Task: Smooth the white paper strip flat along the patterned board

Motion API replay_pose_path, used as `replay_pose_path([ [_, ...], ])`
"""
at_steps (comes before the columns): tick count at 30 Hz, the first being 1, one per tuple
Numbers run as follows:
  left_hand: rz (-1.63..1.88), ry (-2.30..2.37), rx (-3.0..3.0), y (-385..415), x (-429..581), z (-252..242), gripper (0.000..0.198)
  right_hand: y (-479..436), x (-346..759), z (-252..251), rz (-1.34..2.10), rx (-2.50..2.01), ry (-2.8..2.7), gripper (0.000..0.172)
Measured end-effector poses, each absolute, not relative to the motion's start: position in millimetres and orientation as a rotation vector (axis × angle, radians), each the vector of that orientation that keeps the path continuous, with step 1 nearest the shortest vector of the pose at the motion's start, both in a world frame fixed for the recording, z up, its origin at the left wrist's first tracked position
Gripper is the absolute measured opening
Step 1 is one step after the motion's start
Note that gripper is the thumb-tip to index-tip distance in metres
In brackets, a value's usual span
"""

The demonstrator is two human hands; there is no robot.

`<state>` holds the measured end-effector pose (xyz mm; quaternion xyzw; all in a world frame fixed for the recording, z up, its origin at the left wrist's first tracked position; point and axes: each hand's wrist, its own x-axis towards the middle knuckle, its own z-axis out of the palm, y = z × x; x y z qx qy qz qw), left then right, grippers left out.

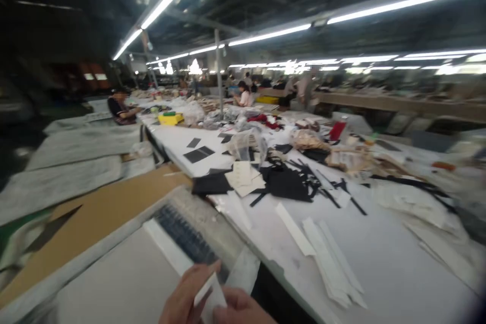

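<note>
Low in the head view, my left hand (186, 296) grips the left side of a small folded white piece (214, 299), its thumb and fingers on the edge. From the right, my right hand (243, 306) pinches the same piece, with part of that hand cut off by the frame's lower edge. Just beyond my left hand lies a long white strip (169, 247) on a large pale sheet (121, 278). A dark toothed or patterned strip (190, 238) runs alongside it.
A white table (387, 243) holds white strips (330, 263), black pieces (290, 183), cream cards (245, 177) and plastic bags. Brown board (125, 205) lies at left. One seated person (121, 108) is at the far left; others are farther back. A pole (219, 76) stands mid-table.
</note>
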<state>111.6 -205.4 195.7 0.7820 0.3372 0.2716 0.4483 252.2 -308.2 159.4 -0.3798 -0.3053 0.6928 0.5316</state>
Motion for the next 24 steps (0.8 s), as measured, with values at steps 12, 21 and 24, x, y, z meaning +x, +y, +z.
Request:
replay_pose_path([
  [12,0.707,0.852,0.957,-235,25,218,0.050,-319,181,201,1.858,-1.046,-0.906,0.046],
  [21,0.606,0.736,0.974,-254,10,223,0.051,-339,167,196,1.936,-0.855,-0.845,0.059],
  [24,0.554,0.671,1.387,-255,4,221,0.045,-341,155,190,1.920,-0.873,-0.770,0.052],
])
